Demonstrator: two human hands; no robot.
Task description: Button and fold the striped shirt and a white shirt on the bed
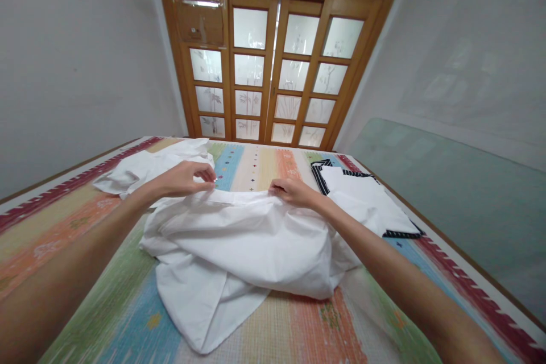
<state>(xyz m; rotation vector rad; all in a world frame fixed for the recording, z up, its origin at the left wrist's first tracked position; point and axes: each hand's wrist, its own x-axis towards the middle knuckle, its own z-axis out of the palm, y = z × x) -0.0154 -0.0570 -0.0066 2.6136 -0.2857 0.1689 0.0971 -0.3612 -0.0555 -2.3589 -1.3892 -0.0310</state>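
A crumpled white cloth garment (251,239) lies in front of me, its upper edge raised towards my hands and a pointed flap spread at the lower left. My left hand (187,177) is at the left end of that edge, thumb against the cloth and the other fingers curled over it. Farther right along the same edge, my right hand (293,190) is closed, pinching the fabric between thumb and fingers. Folds hide the garment's exact kind.
Another white cloth piece (153,165) lies bunched at the back left. Folded white cloth (367,196) rests over black-and-white striped fabric (319,177) on the right. A striped, multicoloured cover (256,330) lies beneath everything. Wooden glass-paned doors (273,68) stand beyond, with walls on both sides.
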